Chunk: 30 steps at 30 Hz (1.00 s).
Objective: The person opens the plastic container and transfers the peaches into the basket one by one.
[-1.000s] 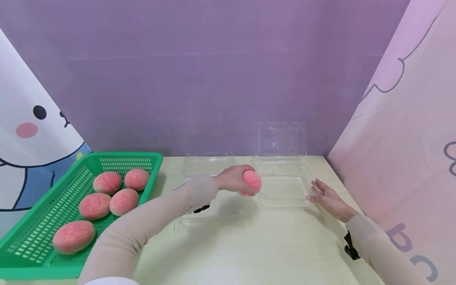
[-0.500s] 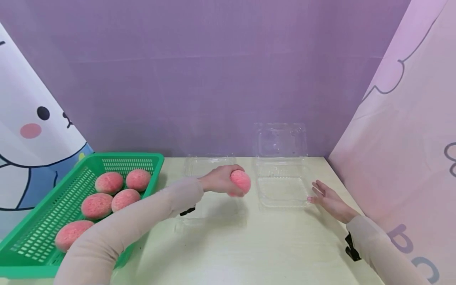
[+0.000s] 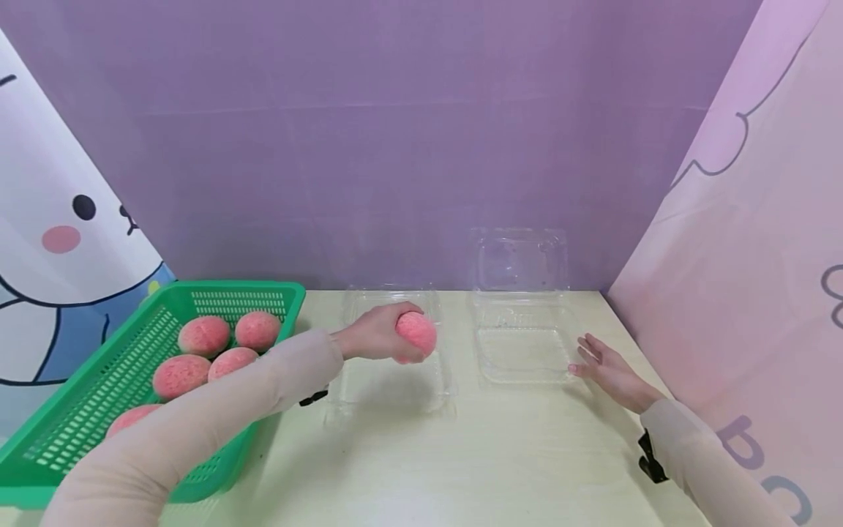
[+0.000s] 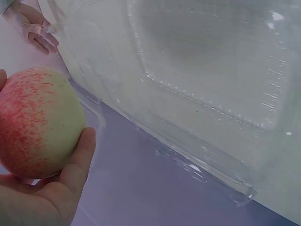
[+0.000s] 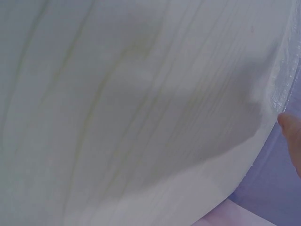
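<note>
My left hand (image 3: 377,334) grips a pink peach (image 3: 418,336) above a clear plastic clamshell box (image 3: 394,386), whose lid lies open at the back. Close up in the left wrist view, the peach (image 4: 40,122) is streaked red over pale green, with fingers curled round it. To the right stands a second clear clamshell box (image 3: 523,357) with its lid raised against the back wall. My right hand (image 3: 614,373) is beside that box's right edge, fingers extended; whether the thumb touches the rim cannot be told. Only one fingertip (image 5: 290,139) shows in the right wrist view.
A green plastic basket (image 3: 263,446) with several peaches (image 3: 204,336) stands at the left, partly covered by my left sleeve (image 3: 197,417). A purple wall (image 3: 421,146) closes the back, and a printed pink panel (image 3: 744,263) stands on the right of the pale table (image 3: 500,461).
My left hand has carried the peach leftward, from beside the right box to above the left box. The right hand stays in nearly the same place.
</note>
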### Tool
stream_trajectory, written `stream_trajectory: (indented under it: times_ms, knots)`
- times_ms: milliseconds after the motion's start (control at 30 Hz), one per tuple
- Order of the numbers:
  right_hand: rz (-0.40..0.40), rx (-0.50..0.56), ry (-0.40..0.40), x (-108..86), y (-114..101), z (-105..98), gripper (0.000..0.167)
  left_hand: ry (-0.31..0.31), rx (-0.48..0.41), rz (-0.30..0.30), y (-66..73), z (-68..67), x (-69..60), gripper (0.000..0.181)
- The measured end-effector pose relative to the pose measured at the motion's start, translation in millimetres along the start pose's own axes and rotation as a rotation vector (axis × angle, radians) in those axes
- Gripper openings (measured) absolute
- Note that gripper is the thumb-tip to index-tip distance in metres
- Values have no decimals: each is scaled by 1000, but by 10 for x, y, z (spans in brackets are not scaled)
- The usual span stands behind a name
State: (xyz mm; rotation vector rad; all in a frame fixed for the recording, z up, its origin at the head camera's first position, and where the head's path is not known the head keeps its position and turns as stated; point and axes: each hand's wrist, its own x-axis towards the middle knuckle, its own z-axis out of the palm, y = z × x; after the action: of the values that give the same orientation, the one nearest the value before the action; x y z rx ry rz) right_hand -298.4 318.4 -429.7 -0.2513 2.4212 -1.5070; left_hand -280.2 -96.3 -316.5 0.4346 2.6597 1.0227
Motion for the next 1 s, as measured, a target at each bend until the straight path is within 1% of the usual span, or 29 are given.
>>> stream_trajectory:
  times_ms: [200, 467, 600, 733, 1000]
  knots:
    - [7, -11, 3, 1, 11, -3, 93, 28, 16, -30, -74, -85, -107, 62]
    - [1, -9, -2, 6, 18, -6, 92, 69, 45, -34, -168, -232, -205, 67]
    - [0, -11, -5, 11, 22, -5, 92, 86, 40, -45, -206, -295, -259, 69]
    - [0, -17, -5, 18, 29, -8, 92, 105, 62, -55, -250, -356, -304, 72]
    - [3, -21, 0, 3, 36, -24, 92, 146, 103, -27, -390, -493, -415, 73]
